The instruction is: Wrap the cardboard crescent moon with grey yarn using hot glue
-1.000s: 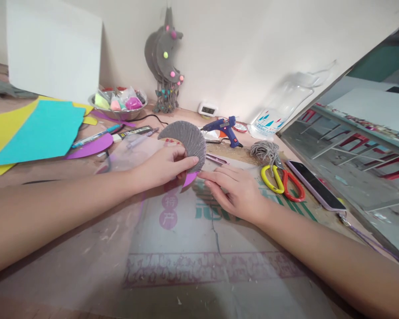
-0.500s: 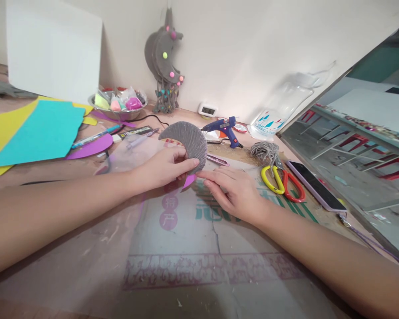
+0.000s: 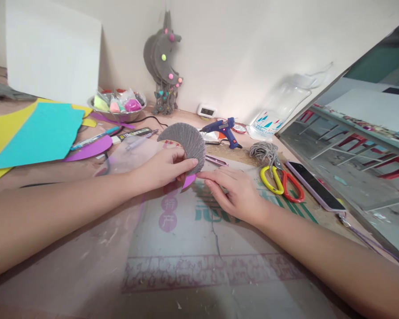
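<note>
My left hand (image 3: 166, 170) is closed on a crescent moon shape (image 3: 188, 138) wrapped in grey yarn, thumb on its front face and fingers behind. The lower tip, bare purple foam or card (image 3: 188, 180), pokes out below the wrapping. My right hand (image 3: 236, 190) is closed just right of that tip, with the index fingertip at the crescent's edge and the thumb tucked beneath. From under this hand a thin grey strand of yarn (image 3: 217, 241) trails down over the plastic sheet; the part between my fingers is hidden.
Behind my hands lie a blue glue gun (image 3: 223, 129), tweezers (image 3: 216, 160) and a small clock (image 3: 206, 110). To the right are a yarn bundle (image 3: 263, 151), scissors (image 3: 282, 180) and a phone (image 3: 315, 186). Coloured sheets (image 3: 41, 133) and a bowl (image 3: 115, 116) occupy the left.
The view has shifted very slightly. Both hands keep their hold at the crescent's lower tip, with almost no visible movement.
</note>
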`<control>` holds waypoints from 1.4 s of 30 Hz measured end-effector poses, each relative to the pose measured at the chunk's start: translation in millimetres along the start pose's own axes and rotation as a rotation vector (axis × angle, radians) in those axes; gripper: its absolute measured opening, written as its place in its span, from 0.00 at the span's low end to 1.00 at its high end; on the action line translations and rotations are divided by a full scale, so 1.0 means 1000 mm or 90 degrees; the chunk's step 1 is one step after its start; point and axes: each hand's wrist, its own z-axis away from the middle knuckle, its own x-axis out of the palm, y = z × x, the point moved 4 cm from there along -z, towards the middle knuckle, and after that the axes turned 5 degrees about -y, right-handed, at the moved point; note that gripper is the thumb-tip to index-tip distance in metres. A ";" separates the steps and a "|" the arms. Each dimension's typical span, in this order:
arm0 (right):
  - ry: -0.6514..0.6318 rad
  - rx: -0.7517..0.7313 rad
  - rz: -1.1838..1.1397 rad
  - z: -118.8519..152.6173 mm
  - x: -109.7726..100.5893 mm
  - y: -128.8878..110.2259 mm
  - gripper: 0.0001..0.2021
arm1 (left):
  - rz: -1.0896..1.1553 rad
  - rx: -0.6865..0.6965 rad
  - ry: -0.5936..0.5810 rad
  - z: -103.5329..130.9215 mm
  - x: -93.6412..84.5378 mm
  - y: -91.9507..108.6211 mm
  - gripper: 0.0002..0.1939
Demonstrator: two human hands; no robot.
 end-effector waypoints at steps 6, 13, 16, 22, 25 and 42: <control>-0.001 0.025 -0.018 -0.001 0.000 0.001 0.13 | -0.004 -0.001 -0.004 -0.001 0.000 0.000 0.18; 0.027 -0.002 -0.046 0.002 -0.003 -0.001 0.07 | 0.014 -0.012 -0.001 0.002 0.000 0.002 0.19; 0.029 0.021 -0.051 0.002 -0.003 0.000 0.07 | 0.024 -0.004 -0.009 0.002 0.001 0.002 0.20; 0.021 0.102 -0.070 -0.001 -0.001 0.006 0.09 | 0.042 0.003 -0.019 0.001 0.001 0.000 0.20; 0.010 0.109 -0.069 0.000 0.000 0.008 0.09 | 0.034 0.004 -0.019 0.000 0.001 0.000 0.20; 0.030 0.170 -0.071 0.000 0.005 0.016 0.10 | -0.028 0.024 -0.044 0.000 0.002 0.001 0.21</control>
